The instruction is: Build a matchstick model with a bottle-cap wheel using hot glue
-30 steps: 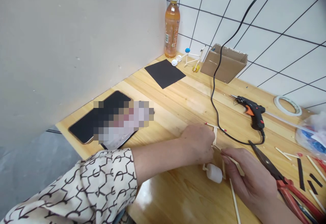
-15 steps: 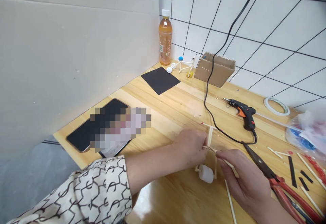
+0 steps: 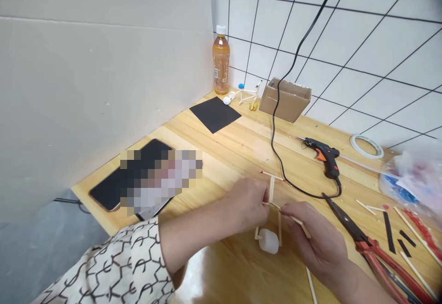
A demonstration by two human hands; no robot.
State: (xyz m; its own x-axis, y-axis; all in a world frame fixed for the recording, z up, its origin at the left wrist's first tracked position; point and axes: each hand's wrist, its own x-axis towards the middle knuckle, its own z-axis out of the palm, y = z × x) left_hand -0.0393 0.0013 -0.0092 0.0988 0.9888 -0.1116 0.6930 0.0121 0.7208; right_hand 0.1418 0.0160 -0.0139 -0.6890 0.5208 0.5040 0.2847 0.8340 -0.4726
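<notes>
My left hand is closed on a small frame of thin wooden sticks, its fingertips at the middle joint. A crossbar with red tips tops the frame. At its lower end sits a white, roller-like wheel between two sticks. My right hand pinches a thin wooden stick, whose far end meets the frame close to my left fingertips. Whether the two are joined there I cannot tell.
Pliers with red handles lie at right, near loose sticks and black strips. Behind are a glue gun with a black cord, a tape roll, a cardboard box, a bottle and black paper. A phone lies left.
The camera view has shifted a little, moving the scene left and the wall lower. Both hands and the stick frame have also moved slightly left over the table; both grips look the same.
</notes>
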